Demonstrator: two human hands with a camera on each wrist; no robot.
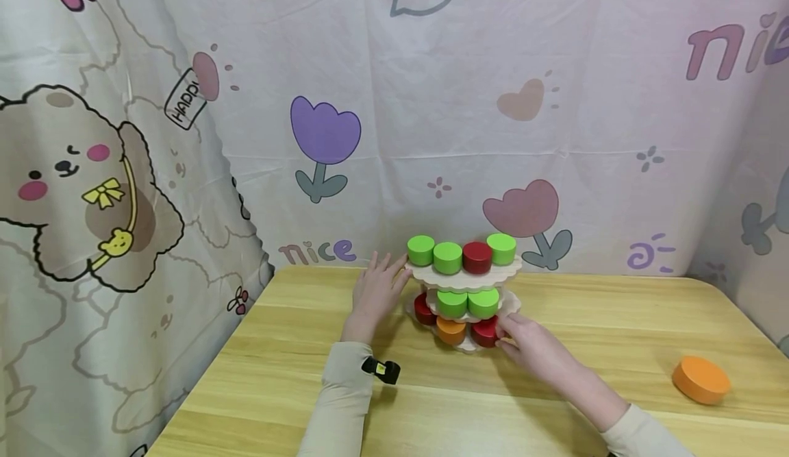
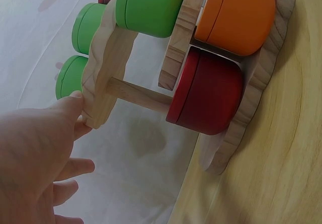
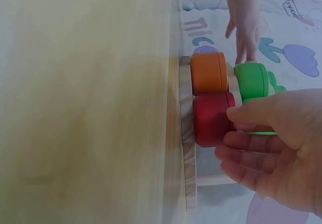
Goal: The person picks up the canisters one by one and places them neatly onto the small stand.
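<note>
A tiered wooden stand [image 1: 468,281] with scalloped edges carries round blocks on three levels. At the left end of its top tier, my left hand [image 1: 377,296] pinches the rim between thumb [image 2: 70,103] and forefinger, the other fingers spread apart. My right hand [image 1: 536,349] holds a red round block [image 3: 209,121] at the front right of the bottom tier, thumb on its top edge and fingers at its side. Beside that block sit an orange block [image 1: 451,331] and another red block [image 2: 206,90]. Green blocks [image 1: 453,304] stand on the middle tier.
Three green blocks and a dark red block [image 1: 477,257] line the top tier. A separate orange disc [image 1: 701,379] lies on the wooden table [image 1: 444,412] at the right. Patterned cloth [image 1: 419,107] hangs behind the table and along its left side.
</note>
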